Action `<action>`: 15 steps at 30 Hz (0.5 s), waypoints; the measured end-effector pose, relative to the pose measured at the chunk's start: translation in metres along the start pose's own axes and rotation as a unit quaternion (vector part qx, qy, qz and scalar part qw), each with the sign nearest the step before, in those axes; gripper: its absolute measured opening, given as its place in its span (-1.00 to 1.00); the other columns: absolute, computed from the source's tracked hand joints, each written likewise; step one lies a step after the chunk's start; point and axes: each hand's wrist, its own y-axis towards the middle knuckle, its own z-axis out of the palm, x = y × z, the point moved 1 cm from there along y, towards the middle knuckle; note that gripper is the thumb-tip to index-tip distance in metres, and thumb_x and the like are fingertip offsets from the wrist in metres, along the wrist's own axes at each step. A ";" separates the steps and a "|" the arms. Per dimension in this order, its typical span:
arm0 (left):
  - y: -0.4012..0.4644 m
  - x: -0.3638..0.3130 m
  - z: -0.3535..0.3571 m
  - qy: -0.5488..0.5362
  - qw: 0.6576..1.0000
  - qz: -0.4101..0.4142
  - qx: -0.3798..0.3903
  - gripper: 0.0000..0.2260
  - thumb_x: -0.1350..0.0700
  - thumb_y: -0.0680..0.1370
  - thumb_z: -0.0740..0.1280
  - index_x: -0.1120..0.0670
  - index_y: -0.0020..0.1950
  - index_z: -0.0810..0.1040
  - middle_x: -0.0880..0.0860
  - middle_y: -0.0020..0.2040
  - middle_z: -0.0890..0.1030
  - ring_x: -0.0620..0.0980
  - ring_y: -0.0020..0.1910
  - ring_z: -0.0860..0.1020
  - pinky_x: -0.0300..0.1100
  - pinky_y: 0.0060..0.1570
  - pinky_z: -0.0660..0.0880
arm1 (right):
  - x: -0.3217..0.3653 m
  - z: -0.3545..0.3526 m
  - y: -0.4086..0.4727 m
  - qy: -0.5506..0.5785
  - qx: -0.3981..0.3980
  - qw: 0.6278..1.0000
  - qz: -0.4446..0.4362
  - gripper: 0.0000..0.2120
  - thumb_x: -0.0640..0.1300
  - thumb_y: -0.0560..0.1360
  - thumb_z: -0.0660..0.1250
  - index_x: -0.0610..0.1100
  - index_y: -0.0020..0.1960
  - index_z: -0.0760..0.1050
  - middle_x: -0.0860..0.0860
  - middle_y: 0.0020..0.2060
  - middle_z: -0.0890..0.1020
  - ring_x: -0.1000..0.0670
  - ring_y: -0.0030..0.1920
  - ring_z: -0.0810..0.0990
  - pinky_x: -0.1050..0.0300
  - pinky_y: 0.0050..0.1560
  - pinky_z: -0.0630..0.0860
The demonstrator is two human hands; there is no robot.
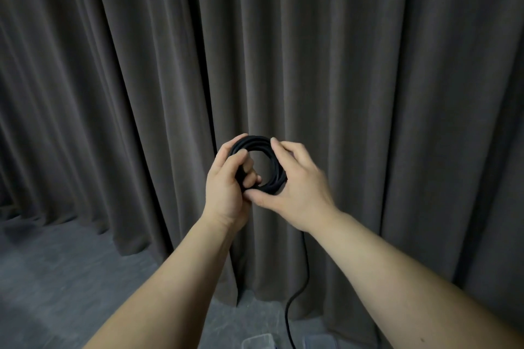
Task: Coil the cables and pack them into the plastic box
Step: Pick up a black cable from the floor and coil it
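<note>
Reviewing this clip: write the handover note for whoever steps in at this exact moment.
Left hand grips the coil of black cable, fingers through the ring.
Right hand pinches the coil's other side.
Done: most of the cable is coiled.
Left: a loose tail hangs to the floor; wind it in, then put the coil in the plastic box at the bottom edge, which is barely in view.

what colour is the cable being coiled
Black, seen in the head view: the coiled cable, against a dark grey curtain.
</note>
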 end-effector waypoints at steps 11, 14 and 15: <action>-0.005 -0.006 0.002 0.054 0.998 0.012 -0.004 -0.82 0.24 0.61 0.26 0.09 0.19 0.52 0.01 -0.24 0.56 -0.11 -0.49 0.37 -0.22 -0.37 0.46 | 0.009 -0.001 0.002 0.037 0.044 0.997 0.059 -0.07 0.27 0.32 0.42 0.04 0.55 0.09 0.20 0.40 0.26 0.08 0.36 0.36 0.23 0.25 0.35; -0.006 -0.006 0.001 0.074 0.997 0.026 -0.014 -0.85 0.25 0.61 0.26 0.08 0.14 0.53 -0.03 -0.40 0.47 -0.11 -0.54 0.30 -0.23 -0.42 0.41 | 0.008 0.000 0.005 0.039 0.085 0.994 0.062 -0.02 0.20 0.32 0.45 0.08 0.56 -0.02 0.13 0.48 0.22 0.05 0.44 0.28 0.19 0.32 0.28; -0.005 -0.006 0.000 0.077 0.996 0.030 -0.017 -0.85 0.25 0.61 0.26 0.08 0.13 0.53 -0.04 -0.46 0.43 -0.12 -0.55 0.28 -0.24 -0.43 0.39 | 0.008 0.001 0.005 0.083 0.106 0.988 0.072 -0.01 0.15 0.31 0.47 0.09 0.56 -0.04 0.11 0.49 0.21 0.07 0.45 0.25 0.19 0.35 0.25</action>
